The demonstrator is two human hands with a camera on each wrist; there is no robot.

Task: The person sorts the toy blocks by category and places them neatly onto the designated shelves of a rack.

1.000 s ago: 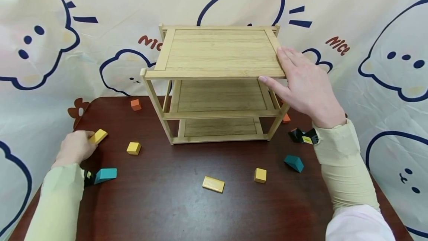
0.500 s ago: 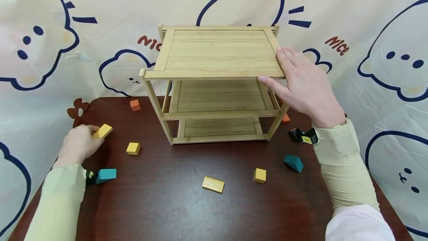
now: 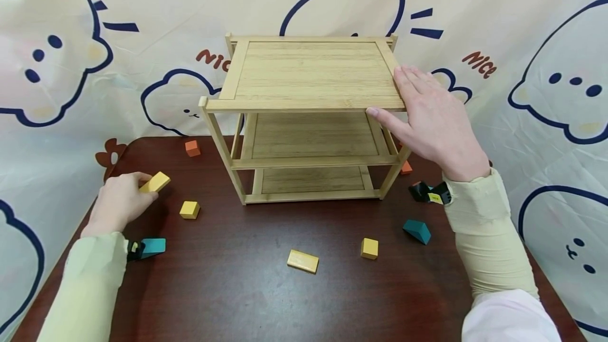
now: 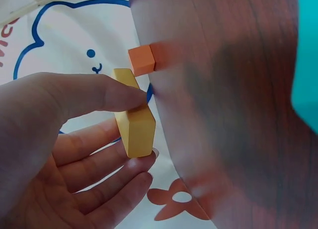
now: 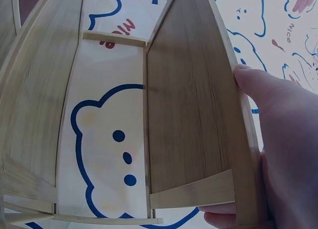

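My left hand (image 3: 119, 202) pinches a yellow rectangular block (image 3: 155, 182) between thumb and fingers, held over the left side of the table. In the left wrist view the block (image 4: 141, 134) sits under the thumb, the other fingers loosely spread behind it. My right hand (image 3: 429, 117) holds the front right corner of a three-tier wooden shelf rack (image 3: 313, 75). Its thumb lies against the front edge of the top board, and its fingers lie over the right side rail. The right wrist view shows the thumb on that edge and fingertips past the end rail.
Yellow cubes (image 3: 190, 210) lie left and right of centre. Another yellow rectangular block (image 3: 303, 262) lies in front of the rack. A teal block (image 3: 153, 247) is beside the left wrist, a teal wedge (image 3: 417, 231) at right. An orange cube (image 3: 192, 148) sits at the back left.
My left hand has moved right and slightly away from me, bringing the yellow rectangular block with it. My right hand and the rack stay where they were.
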